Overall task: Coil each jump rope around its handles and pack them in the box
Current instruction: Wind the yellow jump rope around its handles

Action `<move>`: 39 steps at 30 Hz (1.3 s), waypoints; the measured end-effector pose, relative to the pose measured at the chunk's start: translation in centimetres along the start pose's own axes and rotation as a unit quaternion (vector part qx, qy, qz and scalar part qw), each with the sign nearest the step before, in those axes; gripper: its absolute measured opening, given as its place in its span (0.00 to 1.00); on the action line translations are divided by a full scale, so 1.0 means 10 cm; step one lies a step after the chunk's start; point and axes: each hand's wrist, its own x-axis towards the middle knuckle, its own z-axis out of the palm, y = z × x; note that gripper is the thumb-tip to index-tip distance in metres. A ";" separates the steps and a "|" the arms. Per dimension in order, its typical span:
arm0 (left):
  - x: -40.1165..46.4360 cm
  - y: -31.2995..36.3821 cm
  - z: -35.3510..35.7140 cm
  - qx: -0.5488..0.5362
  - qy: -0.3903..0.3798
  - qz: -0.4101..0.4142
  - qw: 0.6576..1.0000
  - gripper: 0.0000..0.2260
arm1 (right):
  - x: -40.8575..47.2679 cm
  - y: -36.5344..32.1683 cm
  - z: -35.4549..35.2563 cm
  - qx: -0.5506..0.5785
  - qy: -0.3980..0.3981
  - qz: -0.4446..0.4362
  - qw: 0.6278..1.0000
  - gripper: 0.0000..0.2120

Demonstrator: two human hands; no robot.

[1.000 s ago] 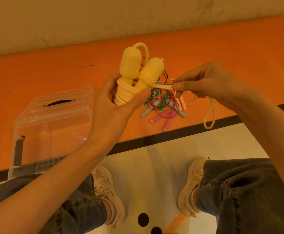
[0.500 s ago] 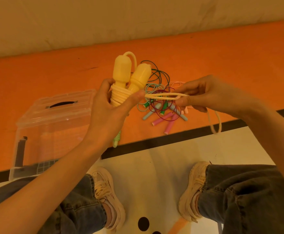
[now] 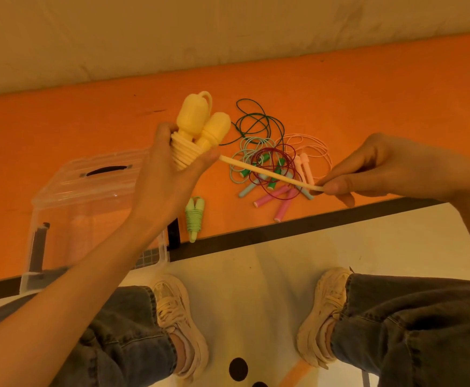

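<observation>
**Yellow rope nearly coiled, tail end pulled taut**

Head view: the left hand grips the 2 yellow handles side by side, fingers and thumb curled round their necks, where the yellow rope is already wound in several tight turns. It holds the bundle up above the orange mat, over the part near the mat's front edge. From the coil, 1 straight run of rope stretches to the right hand, which pinches it between thumb and forefinger; whether this is the rope's doubled end I cannot tell.

On the mat behind the taut rope lies the tangle of loose ropes, dark green, pale blue, dark red and pink, handles mixed in, none of them coiled. A pale green rope lies wound round its handles close to the front edge, just beside the clear box, which stands at the mat's front-left with its lid on and dark handle uppermost. I cannot make out anything packed inside it.

Step in hand, as I judge it: the last turns of the yellow rope. The next move calls for keeping tension while the right hand carries the short tail round the handles, then tucking it under a turn so the coil does not spring loose. After that the box lid must come off before either finished bundle goes in.
</observation>
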 end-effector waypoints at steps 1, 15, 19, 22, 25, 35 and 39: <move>0.00 -0.02 0.01 0.039 -0.012 0.013 0.999 0.22 | -0.02 0.00 -0.02 0.008 -0.011 -0.007 1.000 0.20; -0.17 -0.12 0.23 0.409 -0.088 0.214 0.883 0.21 | 0.12 -0.20 0.17 0.042 -0.095 -0.077 0.992 0.19; -0.24 -0.13 0.31 0.414 -0.105 0.230 0.875 0.25 | 0.17 -0.26 0.20 0.045 -0.097 -0.076 0.991 0.20; -0.26 -0.13 0.32 0.413 -0.112 0.240 0.871 0.24 | 0.15 -0.25 0.17 0.049 -0.081 -0.078 0.992 0.21; -0.25 -0.14 0.28 0.411 -0.120 0.235 0.872 0.23 | 0.11 -0.26 0.11 0.038 -0.044 -0.060 0.997 0.12; -0.20 -0.11 0.21 0.473 -0.214 0.188 0.834 0.22 | 0.01 -0.28 -0.04 -0.003 0.183 -0.080 0.980 0.12; -0.19 -0.05 0.23 0.421 -0.308 0.226 0.823 0.23 | 0.11 -0.27 0.02 0.035 0.242 -0.110 0.963 0.12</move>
